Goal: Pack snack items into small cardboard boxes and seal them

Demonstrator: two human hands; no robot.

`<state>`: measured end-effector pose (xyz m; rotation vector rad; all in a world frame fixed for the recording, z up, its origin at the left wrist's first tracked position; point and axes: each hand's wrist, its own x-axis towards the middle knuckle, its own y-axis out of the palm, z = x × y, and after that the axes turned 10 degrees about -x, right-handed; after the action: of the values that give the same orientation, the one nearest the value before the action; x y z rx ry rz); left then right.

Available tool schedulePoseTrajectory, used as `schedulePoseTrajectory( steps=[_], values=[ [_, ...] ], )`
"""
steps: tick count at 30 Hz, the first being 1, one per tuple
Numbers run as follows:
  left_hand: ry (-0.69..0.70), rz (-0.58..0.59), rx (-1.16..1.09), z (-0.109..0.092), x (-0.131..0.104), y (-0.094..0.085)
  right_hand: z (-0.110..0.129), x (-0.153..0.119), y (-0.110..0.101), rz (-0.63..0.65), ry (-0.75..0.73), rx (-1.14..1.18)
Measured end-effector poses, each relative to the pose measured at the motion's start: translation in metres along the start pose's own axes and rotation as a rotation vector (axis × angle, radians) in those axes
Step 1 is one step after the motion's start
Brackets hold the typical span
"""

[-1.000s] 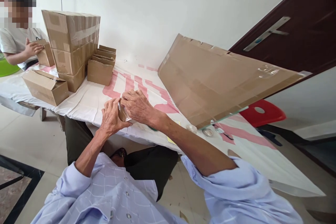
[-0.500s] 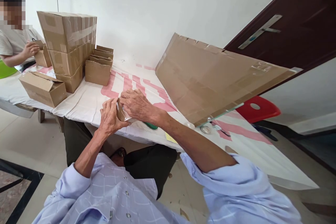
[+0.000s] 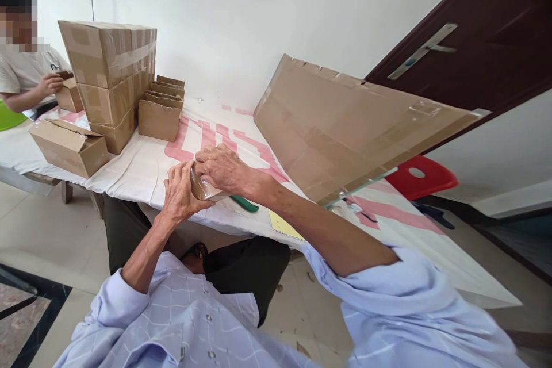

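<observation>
A small cardboard box [image 3: 203,188], its surface shiny as if taped, is held at the near edge of the cloth-covered table. My left hand [image 3: 177,191] is closed around its left end, with the thumb under the front. Over the top lies my right hand [image 3: 224,169], fingers bent and pressed on the box. Much of the box is hidden by both hands. Just right of it a green curved handle [image 3: 245,203] rests on the cloth, partly covered. A yellow sheet [image 3: 282,225] lies below my right forearm.
Taped boxes [image 3: 116,72] stand stacked at the left, beside open-topped boxes [image 3: 159,119] and a closed-over box [image 3: 71,146]. A large cardboard sheet [image 3: 345,121] leans at the right, near a red chair [image 3: 425,179]. A co-worker [image 3: 32,77] handles another box [image 3: 69,95] at far left.
My right forearm has shifted slightly, and more of the green handle and yellow sheet shows. Both hands stay on the box. The view has moved a little.
</observation>
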<state>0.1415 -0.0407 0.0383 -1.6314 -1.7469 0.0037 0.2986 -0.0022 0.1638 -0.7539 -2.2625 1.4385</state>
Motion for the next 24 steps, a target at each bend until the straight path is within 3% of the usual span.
schedulePoseTrajectory(
  steps=[19,24],
  values=[
    [0.005,0.007,0.014,-0.003,0.002,0.000,0.004,0.018,0.004,0.067,-0.103,-0.089],
    [0.013,0.009,0.006,0.000,0.003,0.000,0.005,0.017,0.011,0.028,-0.125,-0.156]
  ],
)
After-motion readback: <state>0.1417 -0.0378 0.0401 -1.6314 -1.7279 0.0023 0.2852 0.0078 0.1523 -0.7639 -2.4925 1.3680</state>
